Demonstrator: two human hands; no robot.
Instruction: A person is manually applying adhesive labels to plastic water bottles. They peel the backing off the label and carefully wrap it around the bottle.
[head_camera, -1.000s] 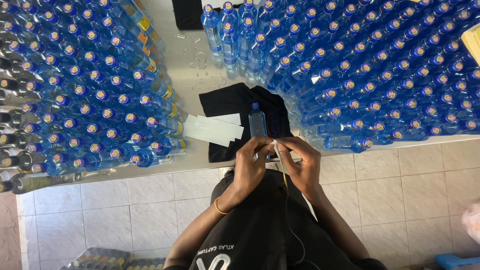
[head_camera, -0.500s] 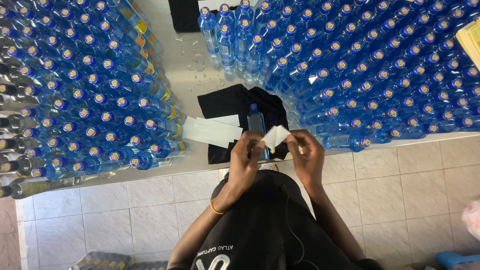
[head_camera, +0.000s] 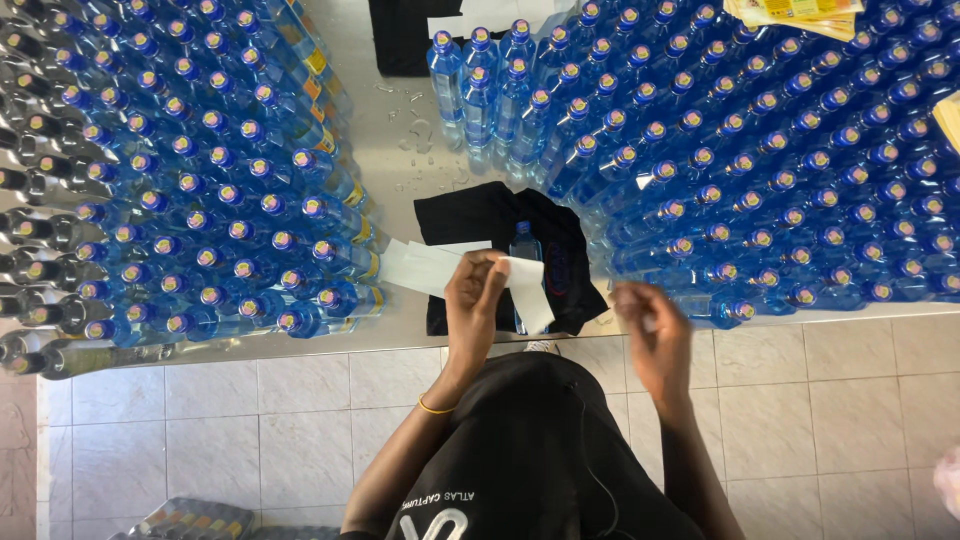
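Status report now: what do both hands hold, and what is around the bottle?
Left hand holds white label strip. Right hand blurred, apart, grip unclear. Bottle on black cloth. Blue-capped bottles crowd both sides.

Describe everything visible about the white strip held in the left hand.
The white paper-like strip is a flat, plain rectangle, hanging down and slightly angled from the grip of the left hand, whose fingers pinch its upper end. It looks thin and flexible, with no print visible on the side shown. It hangs in front of a clear plastic bottle with a blue cap that lies on a black cloth. The right hand is apart from it.
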